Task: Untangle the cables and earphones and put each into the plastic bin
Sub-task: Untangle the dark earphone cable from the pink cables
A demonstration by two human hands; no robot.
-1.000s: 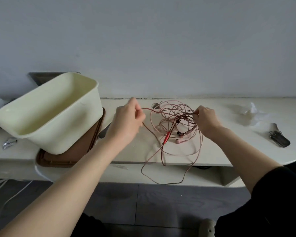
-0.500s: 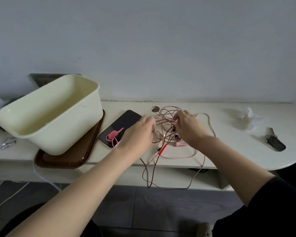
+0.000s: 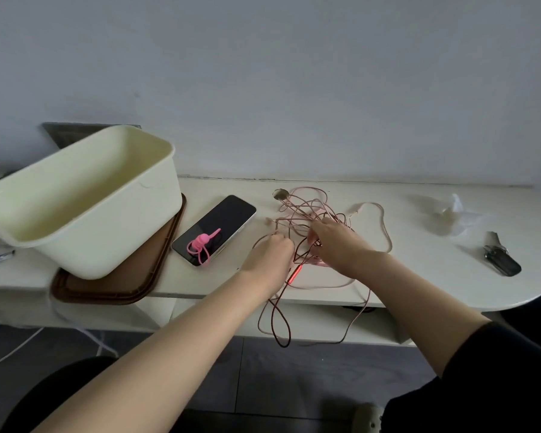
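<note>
Left hand (image 3: 270, 256): back turned up, fingers curled round thin strands at the near left edge of the knot, pinching them.
Right hand (image 3: 338, 242): just right of the left hand, fingers bent down into the middle of the knot; I cannot tell whether they pinch a strand or only press on it.
Tangle of cables (image 3: 313, 212): pink and dark red wires heaped on the table (image 3: 419, 276) beneath and beyond both hands. Several loops hang over the near edge below the wrists.
Red inline remote (image 3: 295, 274): on a strand just under the left hand, tilted, near the table edge.
Plastic bin (image 3: 113, 232): cream, tipped with its opening up, well left of the left hand, apart from the cables.
Tray (image 3: 128, 282): brown, under the bin.
Phone (image 3: 228, 214): face up between the bin and the left hand, a pink tie (image 3: 200, 245) lying on its screen.
Clear wrapper (image 3: 453, 214): well right of the right hand.
Dark key fob (image 3: 502, 262): further right, near the table's rounded end.
</note>
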